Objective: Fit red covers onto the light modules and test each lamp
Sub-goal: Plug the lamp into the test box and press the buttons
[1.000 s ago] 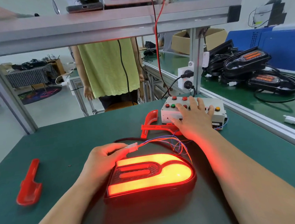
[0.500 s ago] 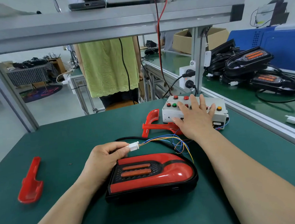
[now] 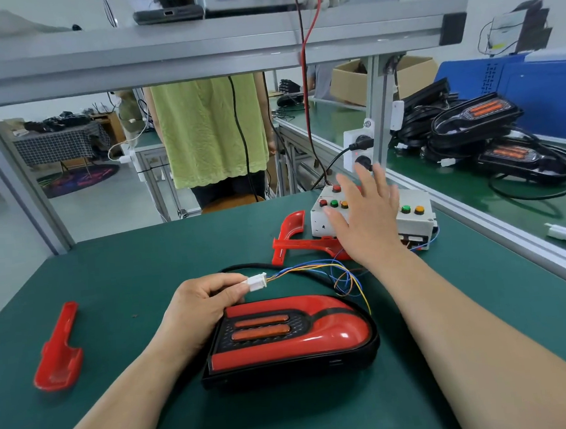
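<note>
A black light module with a red cover [image 3: 291, 339] lies unlit on the green mat in front of me. My left hand [image 3: 201, 312] rests beside its left end and pinches the white connector [image 3: 257, 281], from which coloured wires run to the white test box [image 3: 414, 219] with coloured buttons. My right hand [image 3: 367, 221] hovers with spread, straight fingers just above the box's left half. One loose red cover [image 3: 58, 350] lies at the left, and other loose red covers [image 3: 297, 240] lie by the box.
Several black uncovered modules [image 3: 477, 121] with cables are piled on the neighbouring bench to the right, past an aluminium rail [image 3: 514, 240]. A shelf beam [image 3: 194, 48] spans overhead. A person in a green top [image 3: 210, 132] stands behind the bench. A socket strip [image 3: 359, 150] sits on the post.
The lamp was lit bright red one second ago and went dark. My right hand has lifted off the test box buttons and now hovers. My left hand keeps hold of the connector.
</note>
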`<state>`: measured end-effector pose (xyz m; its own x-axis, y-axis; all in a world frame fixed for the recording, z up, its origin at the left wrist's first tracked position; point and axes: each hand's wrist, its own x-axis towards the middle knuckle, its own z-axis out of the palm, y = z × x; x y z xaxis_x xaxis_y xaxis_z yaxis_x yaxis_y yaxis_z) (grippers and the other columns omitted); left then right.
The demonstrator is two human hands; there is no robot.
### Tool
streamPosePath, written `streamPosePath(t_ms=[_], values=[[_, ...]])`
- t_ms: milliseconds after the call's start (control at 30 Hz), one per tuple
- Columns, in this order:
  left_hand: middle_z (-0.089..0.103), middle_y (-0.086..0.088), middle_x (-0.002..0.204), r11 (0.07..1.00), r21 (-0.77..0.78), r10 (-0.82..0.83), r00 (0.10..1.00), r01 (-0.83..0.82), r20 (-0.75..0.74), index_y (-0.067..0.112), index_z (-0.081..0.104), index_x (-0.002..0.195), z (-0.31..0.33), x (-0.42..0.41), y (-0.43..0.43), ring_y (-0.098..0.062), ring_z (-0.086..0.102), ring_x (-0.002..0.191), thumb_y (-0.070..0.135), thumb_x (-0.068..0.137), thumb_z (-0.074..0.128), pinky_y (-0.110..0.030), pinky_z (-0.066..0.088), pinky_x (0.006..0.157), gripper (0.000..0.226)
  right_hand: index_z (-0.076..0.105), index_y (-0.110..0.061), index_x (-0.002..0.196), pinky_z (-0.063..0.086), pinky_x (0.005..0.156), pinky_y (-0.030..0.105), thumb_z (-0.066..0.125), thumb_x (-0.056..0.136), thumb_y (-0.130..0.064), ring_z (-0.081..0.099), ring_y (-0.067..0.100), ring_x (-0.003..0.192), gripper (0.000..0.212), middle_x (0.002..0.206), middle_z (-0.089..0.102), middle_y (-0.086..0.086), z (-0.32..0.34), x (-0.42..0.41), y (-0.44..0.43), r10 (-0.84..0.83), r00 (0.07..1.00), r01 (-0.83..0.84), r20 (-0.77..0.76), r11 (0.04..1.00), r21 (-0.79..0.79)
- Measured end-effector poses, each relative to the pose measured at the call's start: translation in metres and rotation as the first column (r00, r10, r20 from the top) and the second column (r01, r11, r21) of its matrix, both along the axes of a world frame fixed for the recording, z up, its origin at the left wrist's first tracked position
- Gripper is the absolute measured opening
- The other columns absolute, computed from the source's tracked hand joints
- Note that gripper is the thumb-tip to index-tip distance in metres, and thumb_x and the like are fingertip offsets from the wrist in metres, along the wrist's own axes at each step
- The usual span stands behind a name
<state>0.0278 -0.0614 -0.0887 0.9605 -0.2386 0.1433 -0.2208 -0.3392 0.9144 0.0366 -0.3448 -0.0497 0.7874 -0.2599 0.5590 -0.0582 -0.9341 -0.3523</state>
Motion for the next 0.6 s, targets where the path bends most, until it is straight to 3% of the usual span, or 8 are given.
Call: streamPosePath(t_ms=[167, 300, 367, 433, 533, 600], values=[[0.074, 0.002, 0.078, 1.000, -0.013, 0.002, 1.000, -0.002, -0.006, 0.041, 0.078, 0.089, 0.002, -0.001, -0.001, -0.002, 0.062, 0.065, 0.029, 0.086, 0.074, -0.013, 0.050, 0.063, 0.013, 0.062, -0.010, 0.130, 0.021, 0.119, 0.036, 0.056, 0.099, -0.027, 0.033, 0.024, 0.144, 0.036, 0.146, 0.050, 0.007, 0.022, -0.008, 0.019, 0.229, 0.967, -0.244, 0.114, 0.960, 0.139], [0.074, 0.002, 0.078, 1.000, -0.015, 0.001, 1.000, -0.001, -0.011, 0.040, 0.078, 0.091, 0.003, -0.002, -0.001, -0.002, 0.062, 0.065, 0.030, 0.087, 0.073, -0.021, 0.049, 0.068, 0.012, 0.073, -0.015, 0.107, 0.042, 0.098, 0.027, 0.054, 0.098, -0.029, 0.061, 0.015, 0.108, 0.025, 0.116, 0.071, -0.002, 0.033, -0.026, 0.037, 0.368, 0.930, -0.355, 0.018, 0.880, 0.316], [0.074, 0.003, 0.078, 1.000, -0.021, -0.005, 1.000, 0.005, -0.011, 0.039, 0.078, 0.090, 0.003, -0.002, -0.002, -0.003, 0.062, 0.065, 0.029, 0.087, 0.073, -0.023, 0.049, 0.069, 0.012, 0.073, -0.009, 0.097, 0.046, 0.089, 0.032, 0.052, 0.099, -0.032, 0.063, 0.017, 0.092, 0.031, 0.096, 0.074, 0.002, 0.035, -0.034, 0.043, 0.436, 0.897, -0.388, -0.078, 0.859, 0.335], [0.073, 0.003, 0.076, 0.999, -0.046, -0.015, 1.000, 0.014, -0.019, 0.037, 0.079, 0.090, 0.004, -0.003, -0.002, -0.005, 0.062, 0.065, 0.026, 0.087, 0.073, -0.025, 0.049, 0.072, 0.013, 0.068, -0.003, 0.088, 0.044, 0.077, 0.035, 0.049, 0.101, -0.038, 0.056, 0.020, 0.076, 0.042, 0.078, 0.064, 0.008, 0.039, -0.041, 0.049, 0.491, 0.850, -0.414, -0.192, 0.847, 0.334], [0.070, 0.002, 0.072, 0.997, -0.067, -0.028, 1.000, 0.028, -0.013, 0.034, 0.079, 0.088, 0.009, -0.006, -0.002, -0.007, 0.059, 0.066, 0.021, 0.088, 0.073, -0.026, 0.047, 0.073, 0.014, 0.061, -0.019, 0.071, 0.037, 0.061, 0.026, 0.048, 0.101, -0.046, 0.046, 0.007, 0.062, 0.042, 0.064, 0.053, -0.003, 0.041, -0.052, 0.058, 0.541, 0.783, -0.443, -0.305, 0.831, 0.337], [0.069, 0.001, 0.071, 0.997, -0.080, -0.021, 1.000, 0.021, 0.000, 0.034, 0.079, 0.085, 0.013, -0.008, -0.002, -0.007, 0.058, 0.066, 0.018, 0.088, 0.073, -0.025, 0.047, 0.072, 0.016, 0.065, -0.024, 0.078, 0.037, 0.060, 0.021, 0.049, 0.100, -0.048, 0.051, 0.003, 0.065, 0.037, 0.068, 0.059, -0.008, 0.039, -0.056, 0.065, 0.558, 0.771, -0.454, -0.307, 0.819, 0.351]])
